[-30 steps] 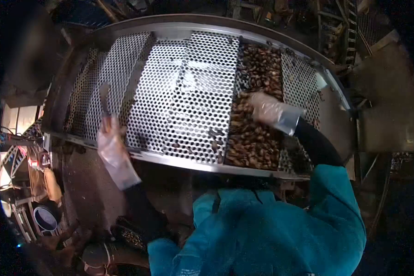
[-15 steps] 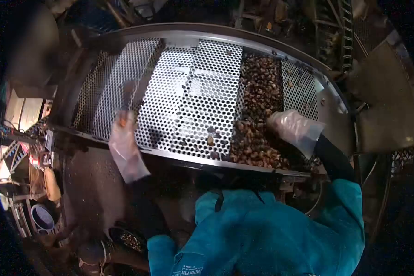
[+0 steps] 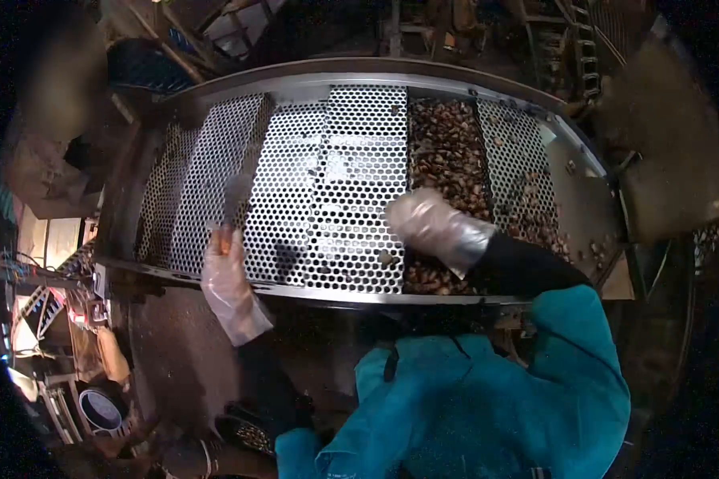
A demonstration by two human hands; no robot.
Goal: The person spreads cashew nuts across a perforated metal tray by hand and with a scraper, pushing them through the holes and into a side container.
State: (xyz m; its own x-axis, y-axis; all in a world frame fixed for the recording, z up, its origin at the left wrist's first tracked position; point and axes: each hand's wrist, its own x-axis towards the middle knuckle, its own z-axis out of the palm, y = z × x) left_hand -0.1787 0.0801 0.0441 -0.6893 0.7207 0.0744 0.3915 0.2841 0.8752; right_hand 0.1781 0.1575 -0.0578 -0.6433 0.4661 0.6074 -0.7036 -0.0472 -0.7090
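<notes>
Ideally, on the perf. deck point(image 3: 359, 144), nut-like pcs. point(image 3: 451, 160) banked right of centre are handled w/ R hand point(image 3: 435, 227) (fingers curled; any hold can't be told) kept clear of L hand point(image 3: 228, 287), by which a blurred tool point(image 3: 227, 239) is gripped.

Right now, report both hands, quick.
Left hand: closed around an orange-handled tool.
Right hand: blurred, by the brown pieces; open or closed cannot be told.

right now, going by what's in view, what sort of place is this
Probably a sorting or processing workshop, perhaps for nuts: a long perforated metal tray carries a dense band of brown, nut-like pieces, and the right hand is plastic-gloved.
</notes>
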